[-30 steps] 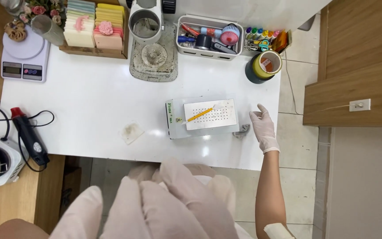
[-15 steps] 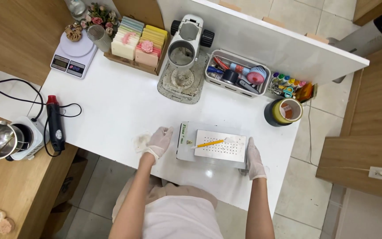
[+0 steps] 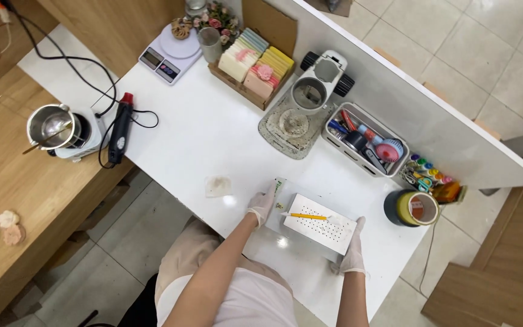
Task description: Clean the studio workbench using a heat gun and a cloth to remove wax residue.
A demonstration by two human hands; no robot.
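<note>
White table point(image 3: 213, 130), running diagonally from the upper left to the lower right of the frame. Lower centre: flat rectangular box point(image 3: 313, 227) with a white perforated plate point(image 3: 322, 224) on top and a yellow pencil point(image 3: 307, 216) lying across the plate. Left hand point(image 3: 263, 204), white-gloved, fingers laid against the box's left end; right hand point(image 3: 353, 251), white-gloved, pressed to its right end; the box is gripped between the two, resting on the table. Left of the box: small crumpled paper scrap point(image 3: 218, 186), apart from it. Right: roll of tape point(image 3: 413, 208) near the table edge. Centre: grey stand with a round cup point(image 3: 307, 100); beside it a tray of tools point(image 3: 364, 140). Top: digital scale point(image 3: 171, 53), wooden crate of coloured blocks point(image 3: 258, 63). Left, on a wooden counter: metal pot point(image 3: 52, 127), with a heat gun point(image 3: 119, 127) just beside it.
</note>
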